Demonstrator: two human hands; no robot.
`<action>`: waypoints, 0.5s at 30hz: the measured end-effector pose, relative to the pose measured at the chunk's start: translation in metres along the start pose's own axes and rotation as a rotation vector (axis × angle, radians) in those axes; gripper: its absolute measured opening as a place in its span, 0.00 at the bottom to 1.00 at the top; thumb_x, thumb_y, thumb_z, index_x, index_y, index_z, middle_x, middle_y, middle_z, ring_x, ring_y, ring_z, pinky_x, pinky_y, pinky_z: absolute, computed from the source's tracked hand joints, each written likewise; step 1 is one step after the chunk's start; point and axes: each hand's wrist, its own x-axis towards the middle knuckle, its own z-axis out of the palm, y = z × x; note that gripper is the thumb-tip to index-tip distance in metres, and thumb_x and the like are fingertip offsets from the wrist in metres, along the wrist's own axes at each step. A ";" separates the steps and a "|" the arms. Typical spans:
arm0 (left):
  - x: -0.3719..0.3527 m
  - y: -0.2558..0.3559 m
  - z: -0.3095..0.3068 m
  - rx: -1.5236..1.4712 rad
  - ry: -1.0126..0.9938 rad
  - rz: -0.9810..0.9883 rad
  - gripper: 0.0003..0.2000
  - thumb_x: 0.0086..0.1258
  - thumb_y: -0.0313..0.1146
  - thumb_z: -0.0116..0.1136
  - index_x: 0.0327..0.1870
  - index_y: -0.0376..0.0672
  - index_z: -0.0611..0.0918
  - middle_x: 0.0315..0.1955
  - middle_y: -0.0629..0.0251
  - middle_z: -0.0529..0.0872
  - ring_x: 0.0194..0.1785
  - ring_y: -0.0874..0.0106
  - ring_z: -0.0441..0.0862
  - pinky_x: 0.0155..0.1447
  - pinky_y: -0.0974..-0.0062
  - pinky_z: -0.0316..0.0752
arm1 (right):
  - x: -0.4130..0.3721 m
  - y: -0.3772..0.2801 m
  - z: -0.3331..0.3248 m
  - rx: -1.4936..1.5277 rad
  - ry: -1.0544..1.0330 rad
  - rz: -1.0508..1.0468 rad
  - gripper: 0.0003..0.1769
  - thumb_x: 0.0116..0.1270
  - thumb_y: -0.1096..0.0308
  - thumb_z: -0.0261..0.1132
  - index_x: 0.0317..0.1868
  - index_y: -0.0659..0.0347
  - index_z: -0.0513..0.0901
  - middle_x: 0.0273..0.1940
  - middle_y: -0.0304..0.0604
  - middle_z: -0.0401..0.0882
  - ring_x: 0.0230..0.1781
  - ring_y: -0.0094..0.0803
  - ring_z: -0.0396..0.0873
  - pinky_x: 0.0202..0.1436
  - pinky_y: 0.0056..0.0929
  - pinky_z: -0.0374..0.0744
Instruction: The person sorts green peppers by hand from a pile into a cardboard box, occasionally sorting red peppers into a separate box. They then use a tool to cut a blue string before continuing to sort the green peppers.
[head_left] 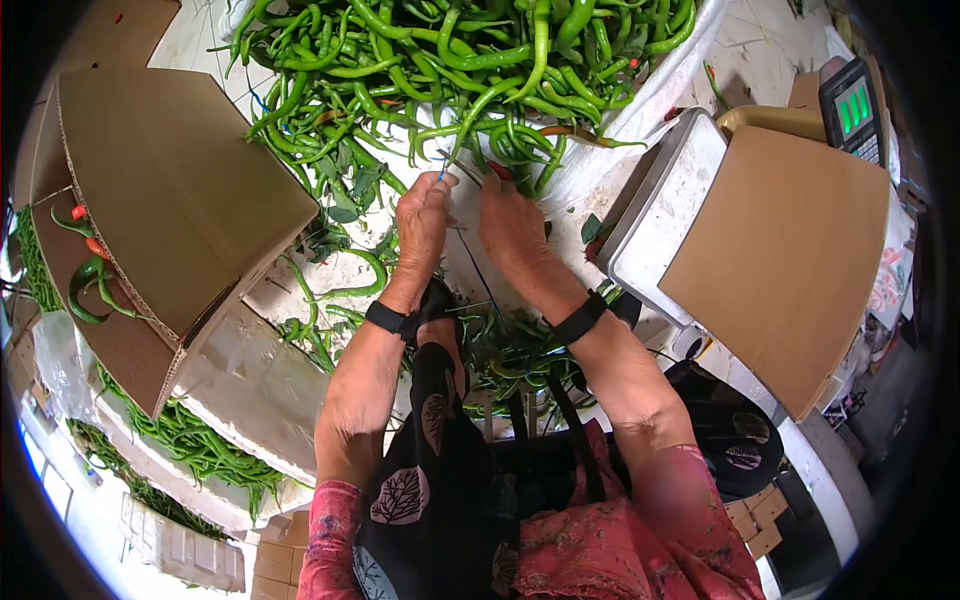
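Note:
A big heap of long green chili peppers spills from a white sack in front of me. At its near edge, my left hand is closed, thumb and fingertips pinching a thin blue string. My right hand is closed close beside it, under the hanging pepper tips. Something red shows at its fingertips, and I cannot tell whether it is a pepper or a tool. A dark thin strand runs down between my wrists toward the floor.
To the left, an open cardboard box stands on a white foam crate, with peppers on its flap. A weighing scale stands to the right, cardboard on its platform. Loose peppers and leaves litter the floor around my foot.

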 end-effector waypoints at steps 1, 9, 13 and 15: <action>0.000 0.001 0.000 -0.009 -0.004 -0.010 0.12 0.73 0.37 0.49 0.42 0.41 0.83 0.19 0.78 0.70 0.24 0.84 0.66 0.31 0.81 0.68 | 0.001 -0.001 0.002 -0.020 0.053 -0.026 0.10 0.62 0.76 0.58 0.44 0.66 0.72 0.39 0.60 0.81 0.38 0.54 0.83 0.39 0.46 0.83; 0.000 0.006 0.001 -0.017 -0.017 -0.017 0.11 0.73 0.36 0.49 0.43 0.41 0.83 0.18 0.79 0.68 0.23 0.84 0.65 0.30 0.81 0.68 | 0.006 -0.009 0.000 -0.006 0.104 -0.045 0.10 0.61 0.77 0.57 0.44 0.67 0.71 0.39 0.61 0.81 0.37 0.58 0.83 0.38 0.50 0.81; -0.001 0.005 0.000 -0.036 -0.013 -0.011 0.11 0.72 0.36 0.49 0.41 0.41 0.83 0.18 0.78 0.69 0.23 0.84 0.65 0.30 0.81 0.68 | 0.011 -0.012 -0.003 0.021 0.037 -0.083 0.10 0.61 0.78 0.57 0.44 0.66 0.71 0.38 0.61 0.82 0.37 0.58 0.83 0.38 0.49 0.81; -0.003 0.006 0.000 -0.023 -0.025 -0.015 0.11 0.72 0.36 0.50 0.41 0.41 0.83 0.19 0.78 0.70 0.23 0.83 0.66 0.30 0.81 0.68 | 0.008 -0.011 -0.005 0.004 0.040 -0.091 0.10 0.60 0.78 0.58 0.43 0.66 0.71 0.38 0.61 0.82 0.37 0.57 0.83 0.38 0.49 0.81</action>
